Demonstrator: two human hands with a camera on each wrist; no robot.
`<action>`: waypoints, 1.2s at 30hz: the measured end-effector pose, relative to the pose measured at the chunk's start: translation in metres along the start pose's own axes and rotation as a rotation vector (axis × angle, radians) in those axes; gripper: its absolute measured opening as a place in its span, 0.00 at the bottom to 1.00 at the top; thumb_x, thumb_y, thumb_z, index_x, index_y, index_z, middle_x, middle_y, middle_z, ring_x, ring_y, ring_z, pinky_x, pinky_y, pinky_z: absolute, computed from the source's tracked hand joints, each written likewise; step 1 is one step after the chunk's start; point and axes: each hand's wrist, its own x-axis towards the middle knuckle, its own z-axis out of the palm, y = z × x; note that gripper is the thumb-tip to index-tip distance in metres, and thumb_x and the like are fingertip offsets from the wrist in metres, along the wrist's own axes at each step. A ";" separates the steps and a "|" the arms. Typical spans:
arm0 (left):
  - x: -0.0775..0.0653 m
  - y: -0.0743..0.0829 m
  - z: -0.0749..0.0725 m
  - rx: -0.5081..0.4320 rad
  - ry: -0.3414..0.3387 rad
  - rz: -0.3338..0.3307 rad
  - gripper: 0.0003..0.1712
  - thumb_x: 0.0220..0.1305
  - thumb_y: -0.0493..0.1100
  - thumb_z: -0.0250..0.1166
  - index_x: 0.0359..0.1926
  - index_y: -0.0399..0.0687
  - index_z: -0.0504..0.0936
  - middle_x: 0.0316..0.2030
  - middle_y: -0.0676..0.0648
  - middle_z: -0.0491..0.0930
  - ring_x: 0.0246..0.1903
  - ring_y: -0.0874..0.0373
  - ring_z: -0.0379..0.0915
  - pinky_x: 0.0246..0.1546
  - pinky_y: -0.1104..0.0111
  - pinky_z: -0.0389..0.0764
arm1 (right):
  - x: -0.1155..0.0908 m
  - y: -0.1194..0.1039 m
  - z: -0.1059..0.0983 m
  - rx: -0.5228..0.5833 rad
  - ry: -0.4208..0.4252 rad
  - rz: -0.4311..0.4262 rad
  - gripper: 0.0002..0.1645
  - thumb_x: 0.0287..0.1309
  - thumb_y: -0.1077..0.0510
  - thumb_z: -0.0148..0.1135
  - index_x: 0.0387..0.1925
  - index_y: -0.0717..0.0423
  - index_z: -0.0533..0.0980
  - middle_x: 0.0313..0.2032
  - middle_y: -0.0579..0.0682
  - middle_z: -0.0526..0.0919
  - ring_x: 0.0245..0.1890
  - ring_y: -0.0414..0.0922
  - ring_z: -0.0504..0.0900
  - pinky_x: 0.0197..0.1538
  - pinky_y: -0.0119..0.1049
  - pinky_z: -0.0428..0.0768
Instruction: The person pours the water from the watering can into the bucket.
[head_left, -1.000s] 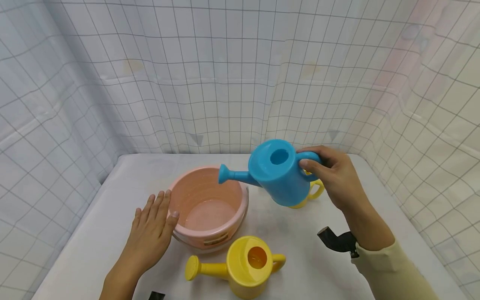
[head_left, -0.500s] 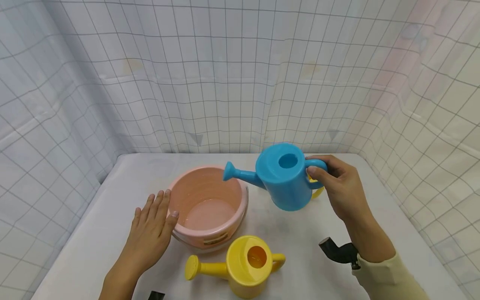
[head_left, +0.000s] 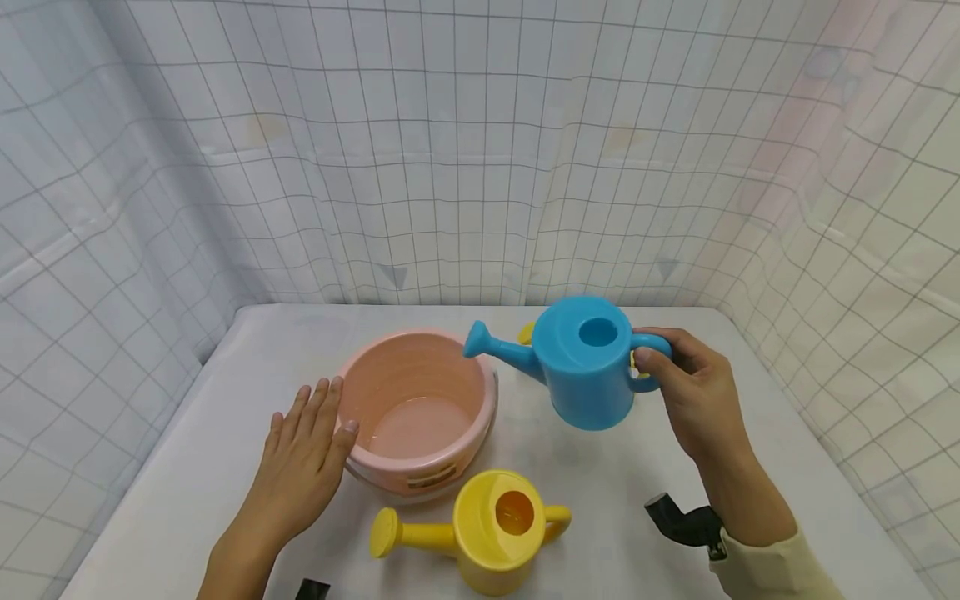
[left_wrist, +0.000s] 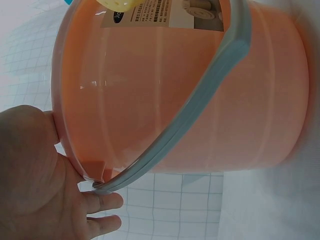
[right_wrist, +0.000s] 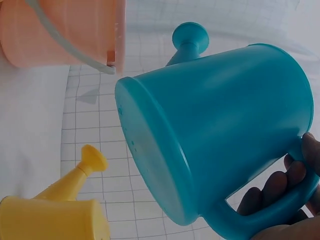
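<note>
My right hand (head_left: 693, 392) grips the handle of a blue watering can (head_left: 587, 358), its fingers curled through the loop in the right wrist view. The can is held up off the table, nearly upright, its spout close to the right rim of a pink bucket (head_left: 420, 460). Against the bucket's left rim rests my left hand (head_left: 303, 458), fingers straight. A grey bail handle (left_wrist: 175, 125) hangs down the bucket's side in the left wrist view. In front of the bucket stands a yellow watering can (head_left: 495, 533) with some liquid showing in its opening.
Another yellow watering can (right_wrist: 55, 215) stands behind the blue one, mostly hidden from the head view. White cloth covers the table (head_left: 600, 517). Grid-patterned curtains (head_left: 480, 167) enclose the back and both sides.
My right hand has moved right and toward me, lowering the blue watering can and levelling it. Its spout has drawn back toward the bucket's right rim. The left hand stays put.
</note>
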 end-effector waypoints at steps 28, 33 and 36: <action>0.000 0.000 -0.002 0.000 0.007 0.007 0.36 0.74 0.59 0.35 0.75 0.52 0.37 0.74 0.37 0.42 0.74 0.40 0.28 0.68 0.39 0.28 | -0.033 0.040 -0.014 0.067 0.232 0.144 0.19 0.62 0.62 0.59 0.52 0.69 0.73 0.42 0.46 0.80 0.45 0.45 0.75 0.51 0.32 0.77; 0.000 0.000 -0.001 0.001 0.004 0.002 0.36 0.74 0.59 0.35 0.75 0.53 0.37 0.74 0.37 0.41 0.74 0.40 0.28 0.68 0.39 0.28 | -0.037 0.048 -0.013 0.080 0.242 0.144 0.20 0.62 0.62 0.58 0.52 0.69 0.73 0.41 0.45 0.80 0.44 0.46 0.76 0.53 0.34 0.76; 0.000 0.000 -0.001 0.001 0.005 0.004 0.36 0.74 0.59 0.35 0.75 0.53 0.37 0.74 0.37 0.41 0.74 0.40 0.28 0.69 0.39 0.28 | -0.040 0.052 -0.013 0.088 0.252 0.147 0.19 0.62 0.62 0.58 0.52 0.69 0.72 0.41 0.45 0.80 0.43 0.45 0.76 0.53 0.33 0.77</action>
